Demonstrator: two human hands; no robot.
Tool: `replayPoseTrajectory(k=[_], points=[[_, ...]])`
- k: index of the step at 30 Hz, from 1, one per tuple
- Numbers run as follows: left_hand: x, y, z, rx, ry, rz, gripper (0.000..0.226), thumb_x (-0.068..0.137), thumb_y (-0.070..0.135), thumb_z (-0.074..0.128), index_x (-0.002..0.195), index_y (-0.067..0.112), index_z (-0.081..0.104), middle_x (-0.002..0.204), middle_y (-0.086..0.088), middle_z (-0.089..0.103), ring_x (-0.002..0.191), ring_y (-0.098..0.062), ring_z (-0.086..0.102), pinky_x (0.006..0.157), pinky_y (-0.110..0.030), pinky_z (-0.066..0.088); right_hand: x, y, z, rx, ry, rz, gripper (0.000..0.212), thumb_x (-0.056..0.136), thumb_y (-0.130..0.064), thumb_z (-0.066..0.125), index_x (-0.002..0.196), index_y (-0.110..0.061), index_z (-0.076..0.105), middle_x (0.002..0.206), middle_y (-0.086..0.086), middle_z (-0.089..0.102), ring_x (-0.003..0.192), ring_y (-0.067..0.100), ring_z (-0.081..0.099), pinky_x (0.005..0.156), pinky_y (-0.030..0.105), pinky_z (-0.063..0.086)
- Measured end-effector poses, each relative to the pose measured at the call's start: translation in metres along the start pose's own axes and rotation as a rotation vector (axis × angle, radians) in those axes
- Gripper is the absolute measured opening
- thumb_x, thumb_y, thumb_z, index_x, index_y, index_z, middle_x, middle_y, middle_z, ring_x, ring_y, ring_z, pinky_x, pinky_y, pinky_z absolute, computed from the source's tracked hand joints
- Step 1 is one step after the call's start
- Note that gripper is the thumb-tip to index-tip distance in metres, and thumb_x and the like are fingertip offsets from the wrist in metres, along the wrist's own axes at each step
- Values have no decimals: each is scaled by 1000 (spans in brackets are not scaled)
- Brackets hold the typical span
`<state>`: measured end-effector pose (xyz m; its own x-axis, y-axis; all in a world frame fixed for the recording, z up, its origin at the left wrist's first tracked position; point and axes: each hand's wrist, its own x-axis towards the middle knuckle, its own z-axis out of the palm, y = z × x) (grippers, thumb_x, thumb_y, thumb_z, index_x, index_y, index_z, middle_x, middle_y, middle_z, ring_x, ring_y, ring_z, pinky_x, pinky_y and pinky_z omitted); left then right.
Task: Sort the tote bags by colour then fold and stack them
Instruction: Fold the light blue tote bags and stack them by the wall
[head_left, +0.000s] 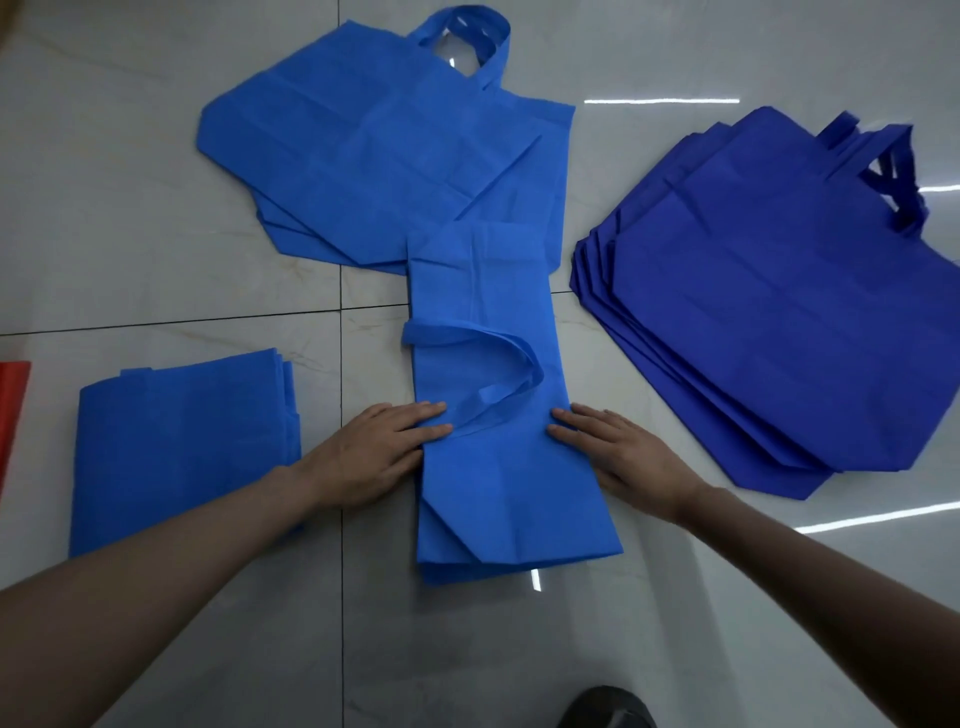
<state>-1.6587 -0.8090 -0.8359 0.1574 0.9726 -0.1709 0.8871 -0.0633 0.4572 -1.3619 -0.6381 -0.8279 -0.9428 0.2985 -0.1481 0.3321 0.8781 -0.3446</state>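
- Your left hand (382, 447) and right hand (618, 452), fingers flat, pin the narrow-folded light-blue tote bag (498, 483) for creasing.
- Folded stack (182, 457) waits just left.

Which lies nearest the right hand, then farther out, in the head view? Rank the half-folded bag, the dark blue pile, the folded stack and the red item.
1. half-folded bag: centre, under the fingers of the right hand.
2. dark blue pile: just to the right.
3. folded stack: left, beyond the bag.
4. red item: far left edge.
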Motion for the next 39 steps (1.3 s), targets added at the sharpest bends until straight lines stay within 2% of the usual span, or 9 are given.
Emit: replayPoseTrajectory(k=[4,6,9,13,17,23,29,34,39], points=[[-2,-7,-14,-65,-180,-6,68,79,30,24,147,31,22,151,18,6,137,6,7,112,-21,3,3,-26,-2,546,193,394,45,86,-34,46,128,-26,57,133,-6,55,125,15,50,104,36,41],[-1,-3,-18,-211,-126,-65,57,83,22,44,138,33,39,147,9,34,129,10,28,109,-18,21,13,-39,-7,651,334,506,25,91,-24,54,113,-23,65,114,-6,63,108,15,57,93,37,46],[6,11,-24,-491,111,-234,33,88,5,62,79,35,53,80,11,55,79,10,55,71,-8,39,30,-55,-15,655,488,560,19,96,-29,52,106,-20,65,97,-7,61,94,11,55,82,31,44],[23,22,-25,-769,253,-479,7,91,38,56,93,32,59,96,11,65,88,-7,61,77,-24,48,42,-58,-14,855,529,683,36,93,-46,49,98,-13,63,90,-1,66,80,11,60,72,33,50],[41,21,-20,-884,410,-611,59,81,63,54,82,5,61,80,-9,64,75,-15,57,70,-30,42,60,-51,-15,817,587,791,55,92,-53,47,77,1,48,71,15,52,62,20,45,58,39,40],[56,20,-13,-759,453,-791,59,85,59,49,69,2,52,64,-8,49,63,-20,46,59,-31,31,84,-41,-12,739,591,995,48,95,-47,45,64,-12,38,58,1,42,57,15,38,56,34,32],[50,27,-13,-472,431,-832,55,85,54,56,120,14,43,103,0,55,88,-19,56,70,-32,44,101,-31,-4,558,376,1142,46,96,-46,40,64,-13,37,58,1,42,54,17,40,51,30,31],[55,31,-6,75,554,-451,45,92,34,49,128,7,51,125,-15,52,111,-32,53,88,-42,44,102,-43,-10,435,325,1174,37,97,-43,38,77,-12,43,66,0,48,67,21,51,56,31,38],[72,27,15,194,371,-406,49,93,28,27,128,8,56,139,-13,49,128,-31,47,97,-47,42,105,-61,-2,-144,610,557,46,91,-25,50,133,-7,45,136,18,48,125,33,43,105,45,31]])
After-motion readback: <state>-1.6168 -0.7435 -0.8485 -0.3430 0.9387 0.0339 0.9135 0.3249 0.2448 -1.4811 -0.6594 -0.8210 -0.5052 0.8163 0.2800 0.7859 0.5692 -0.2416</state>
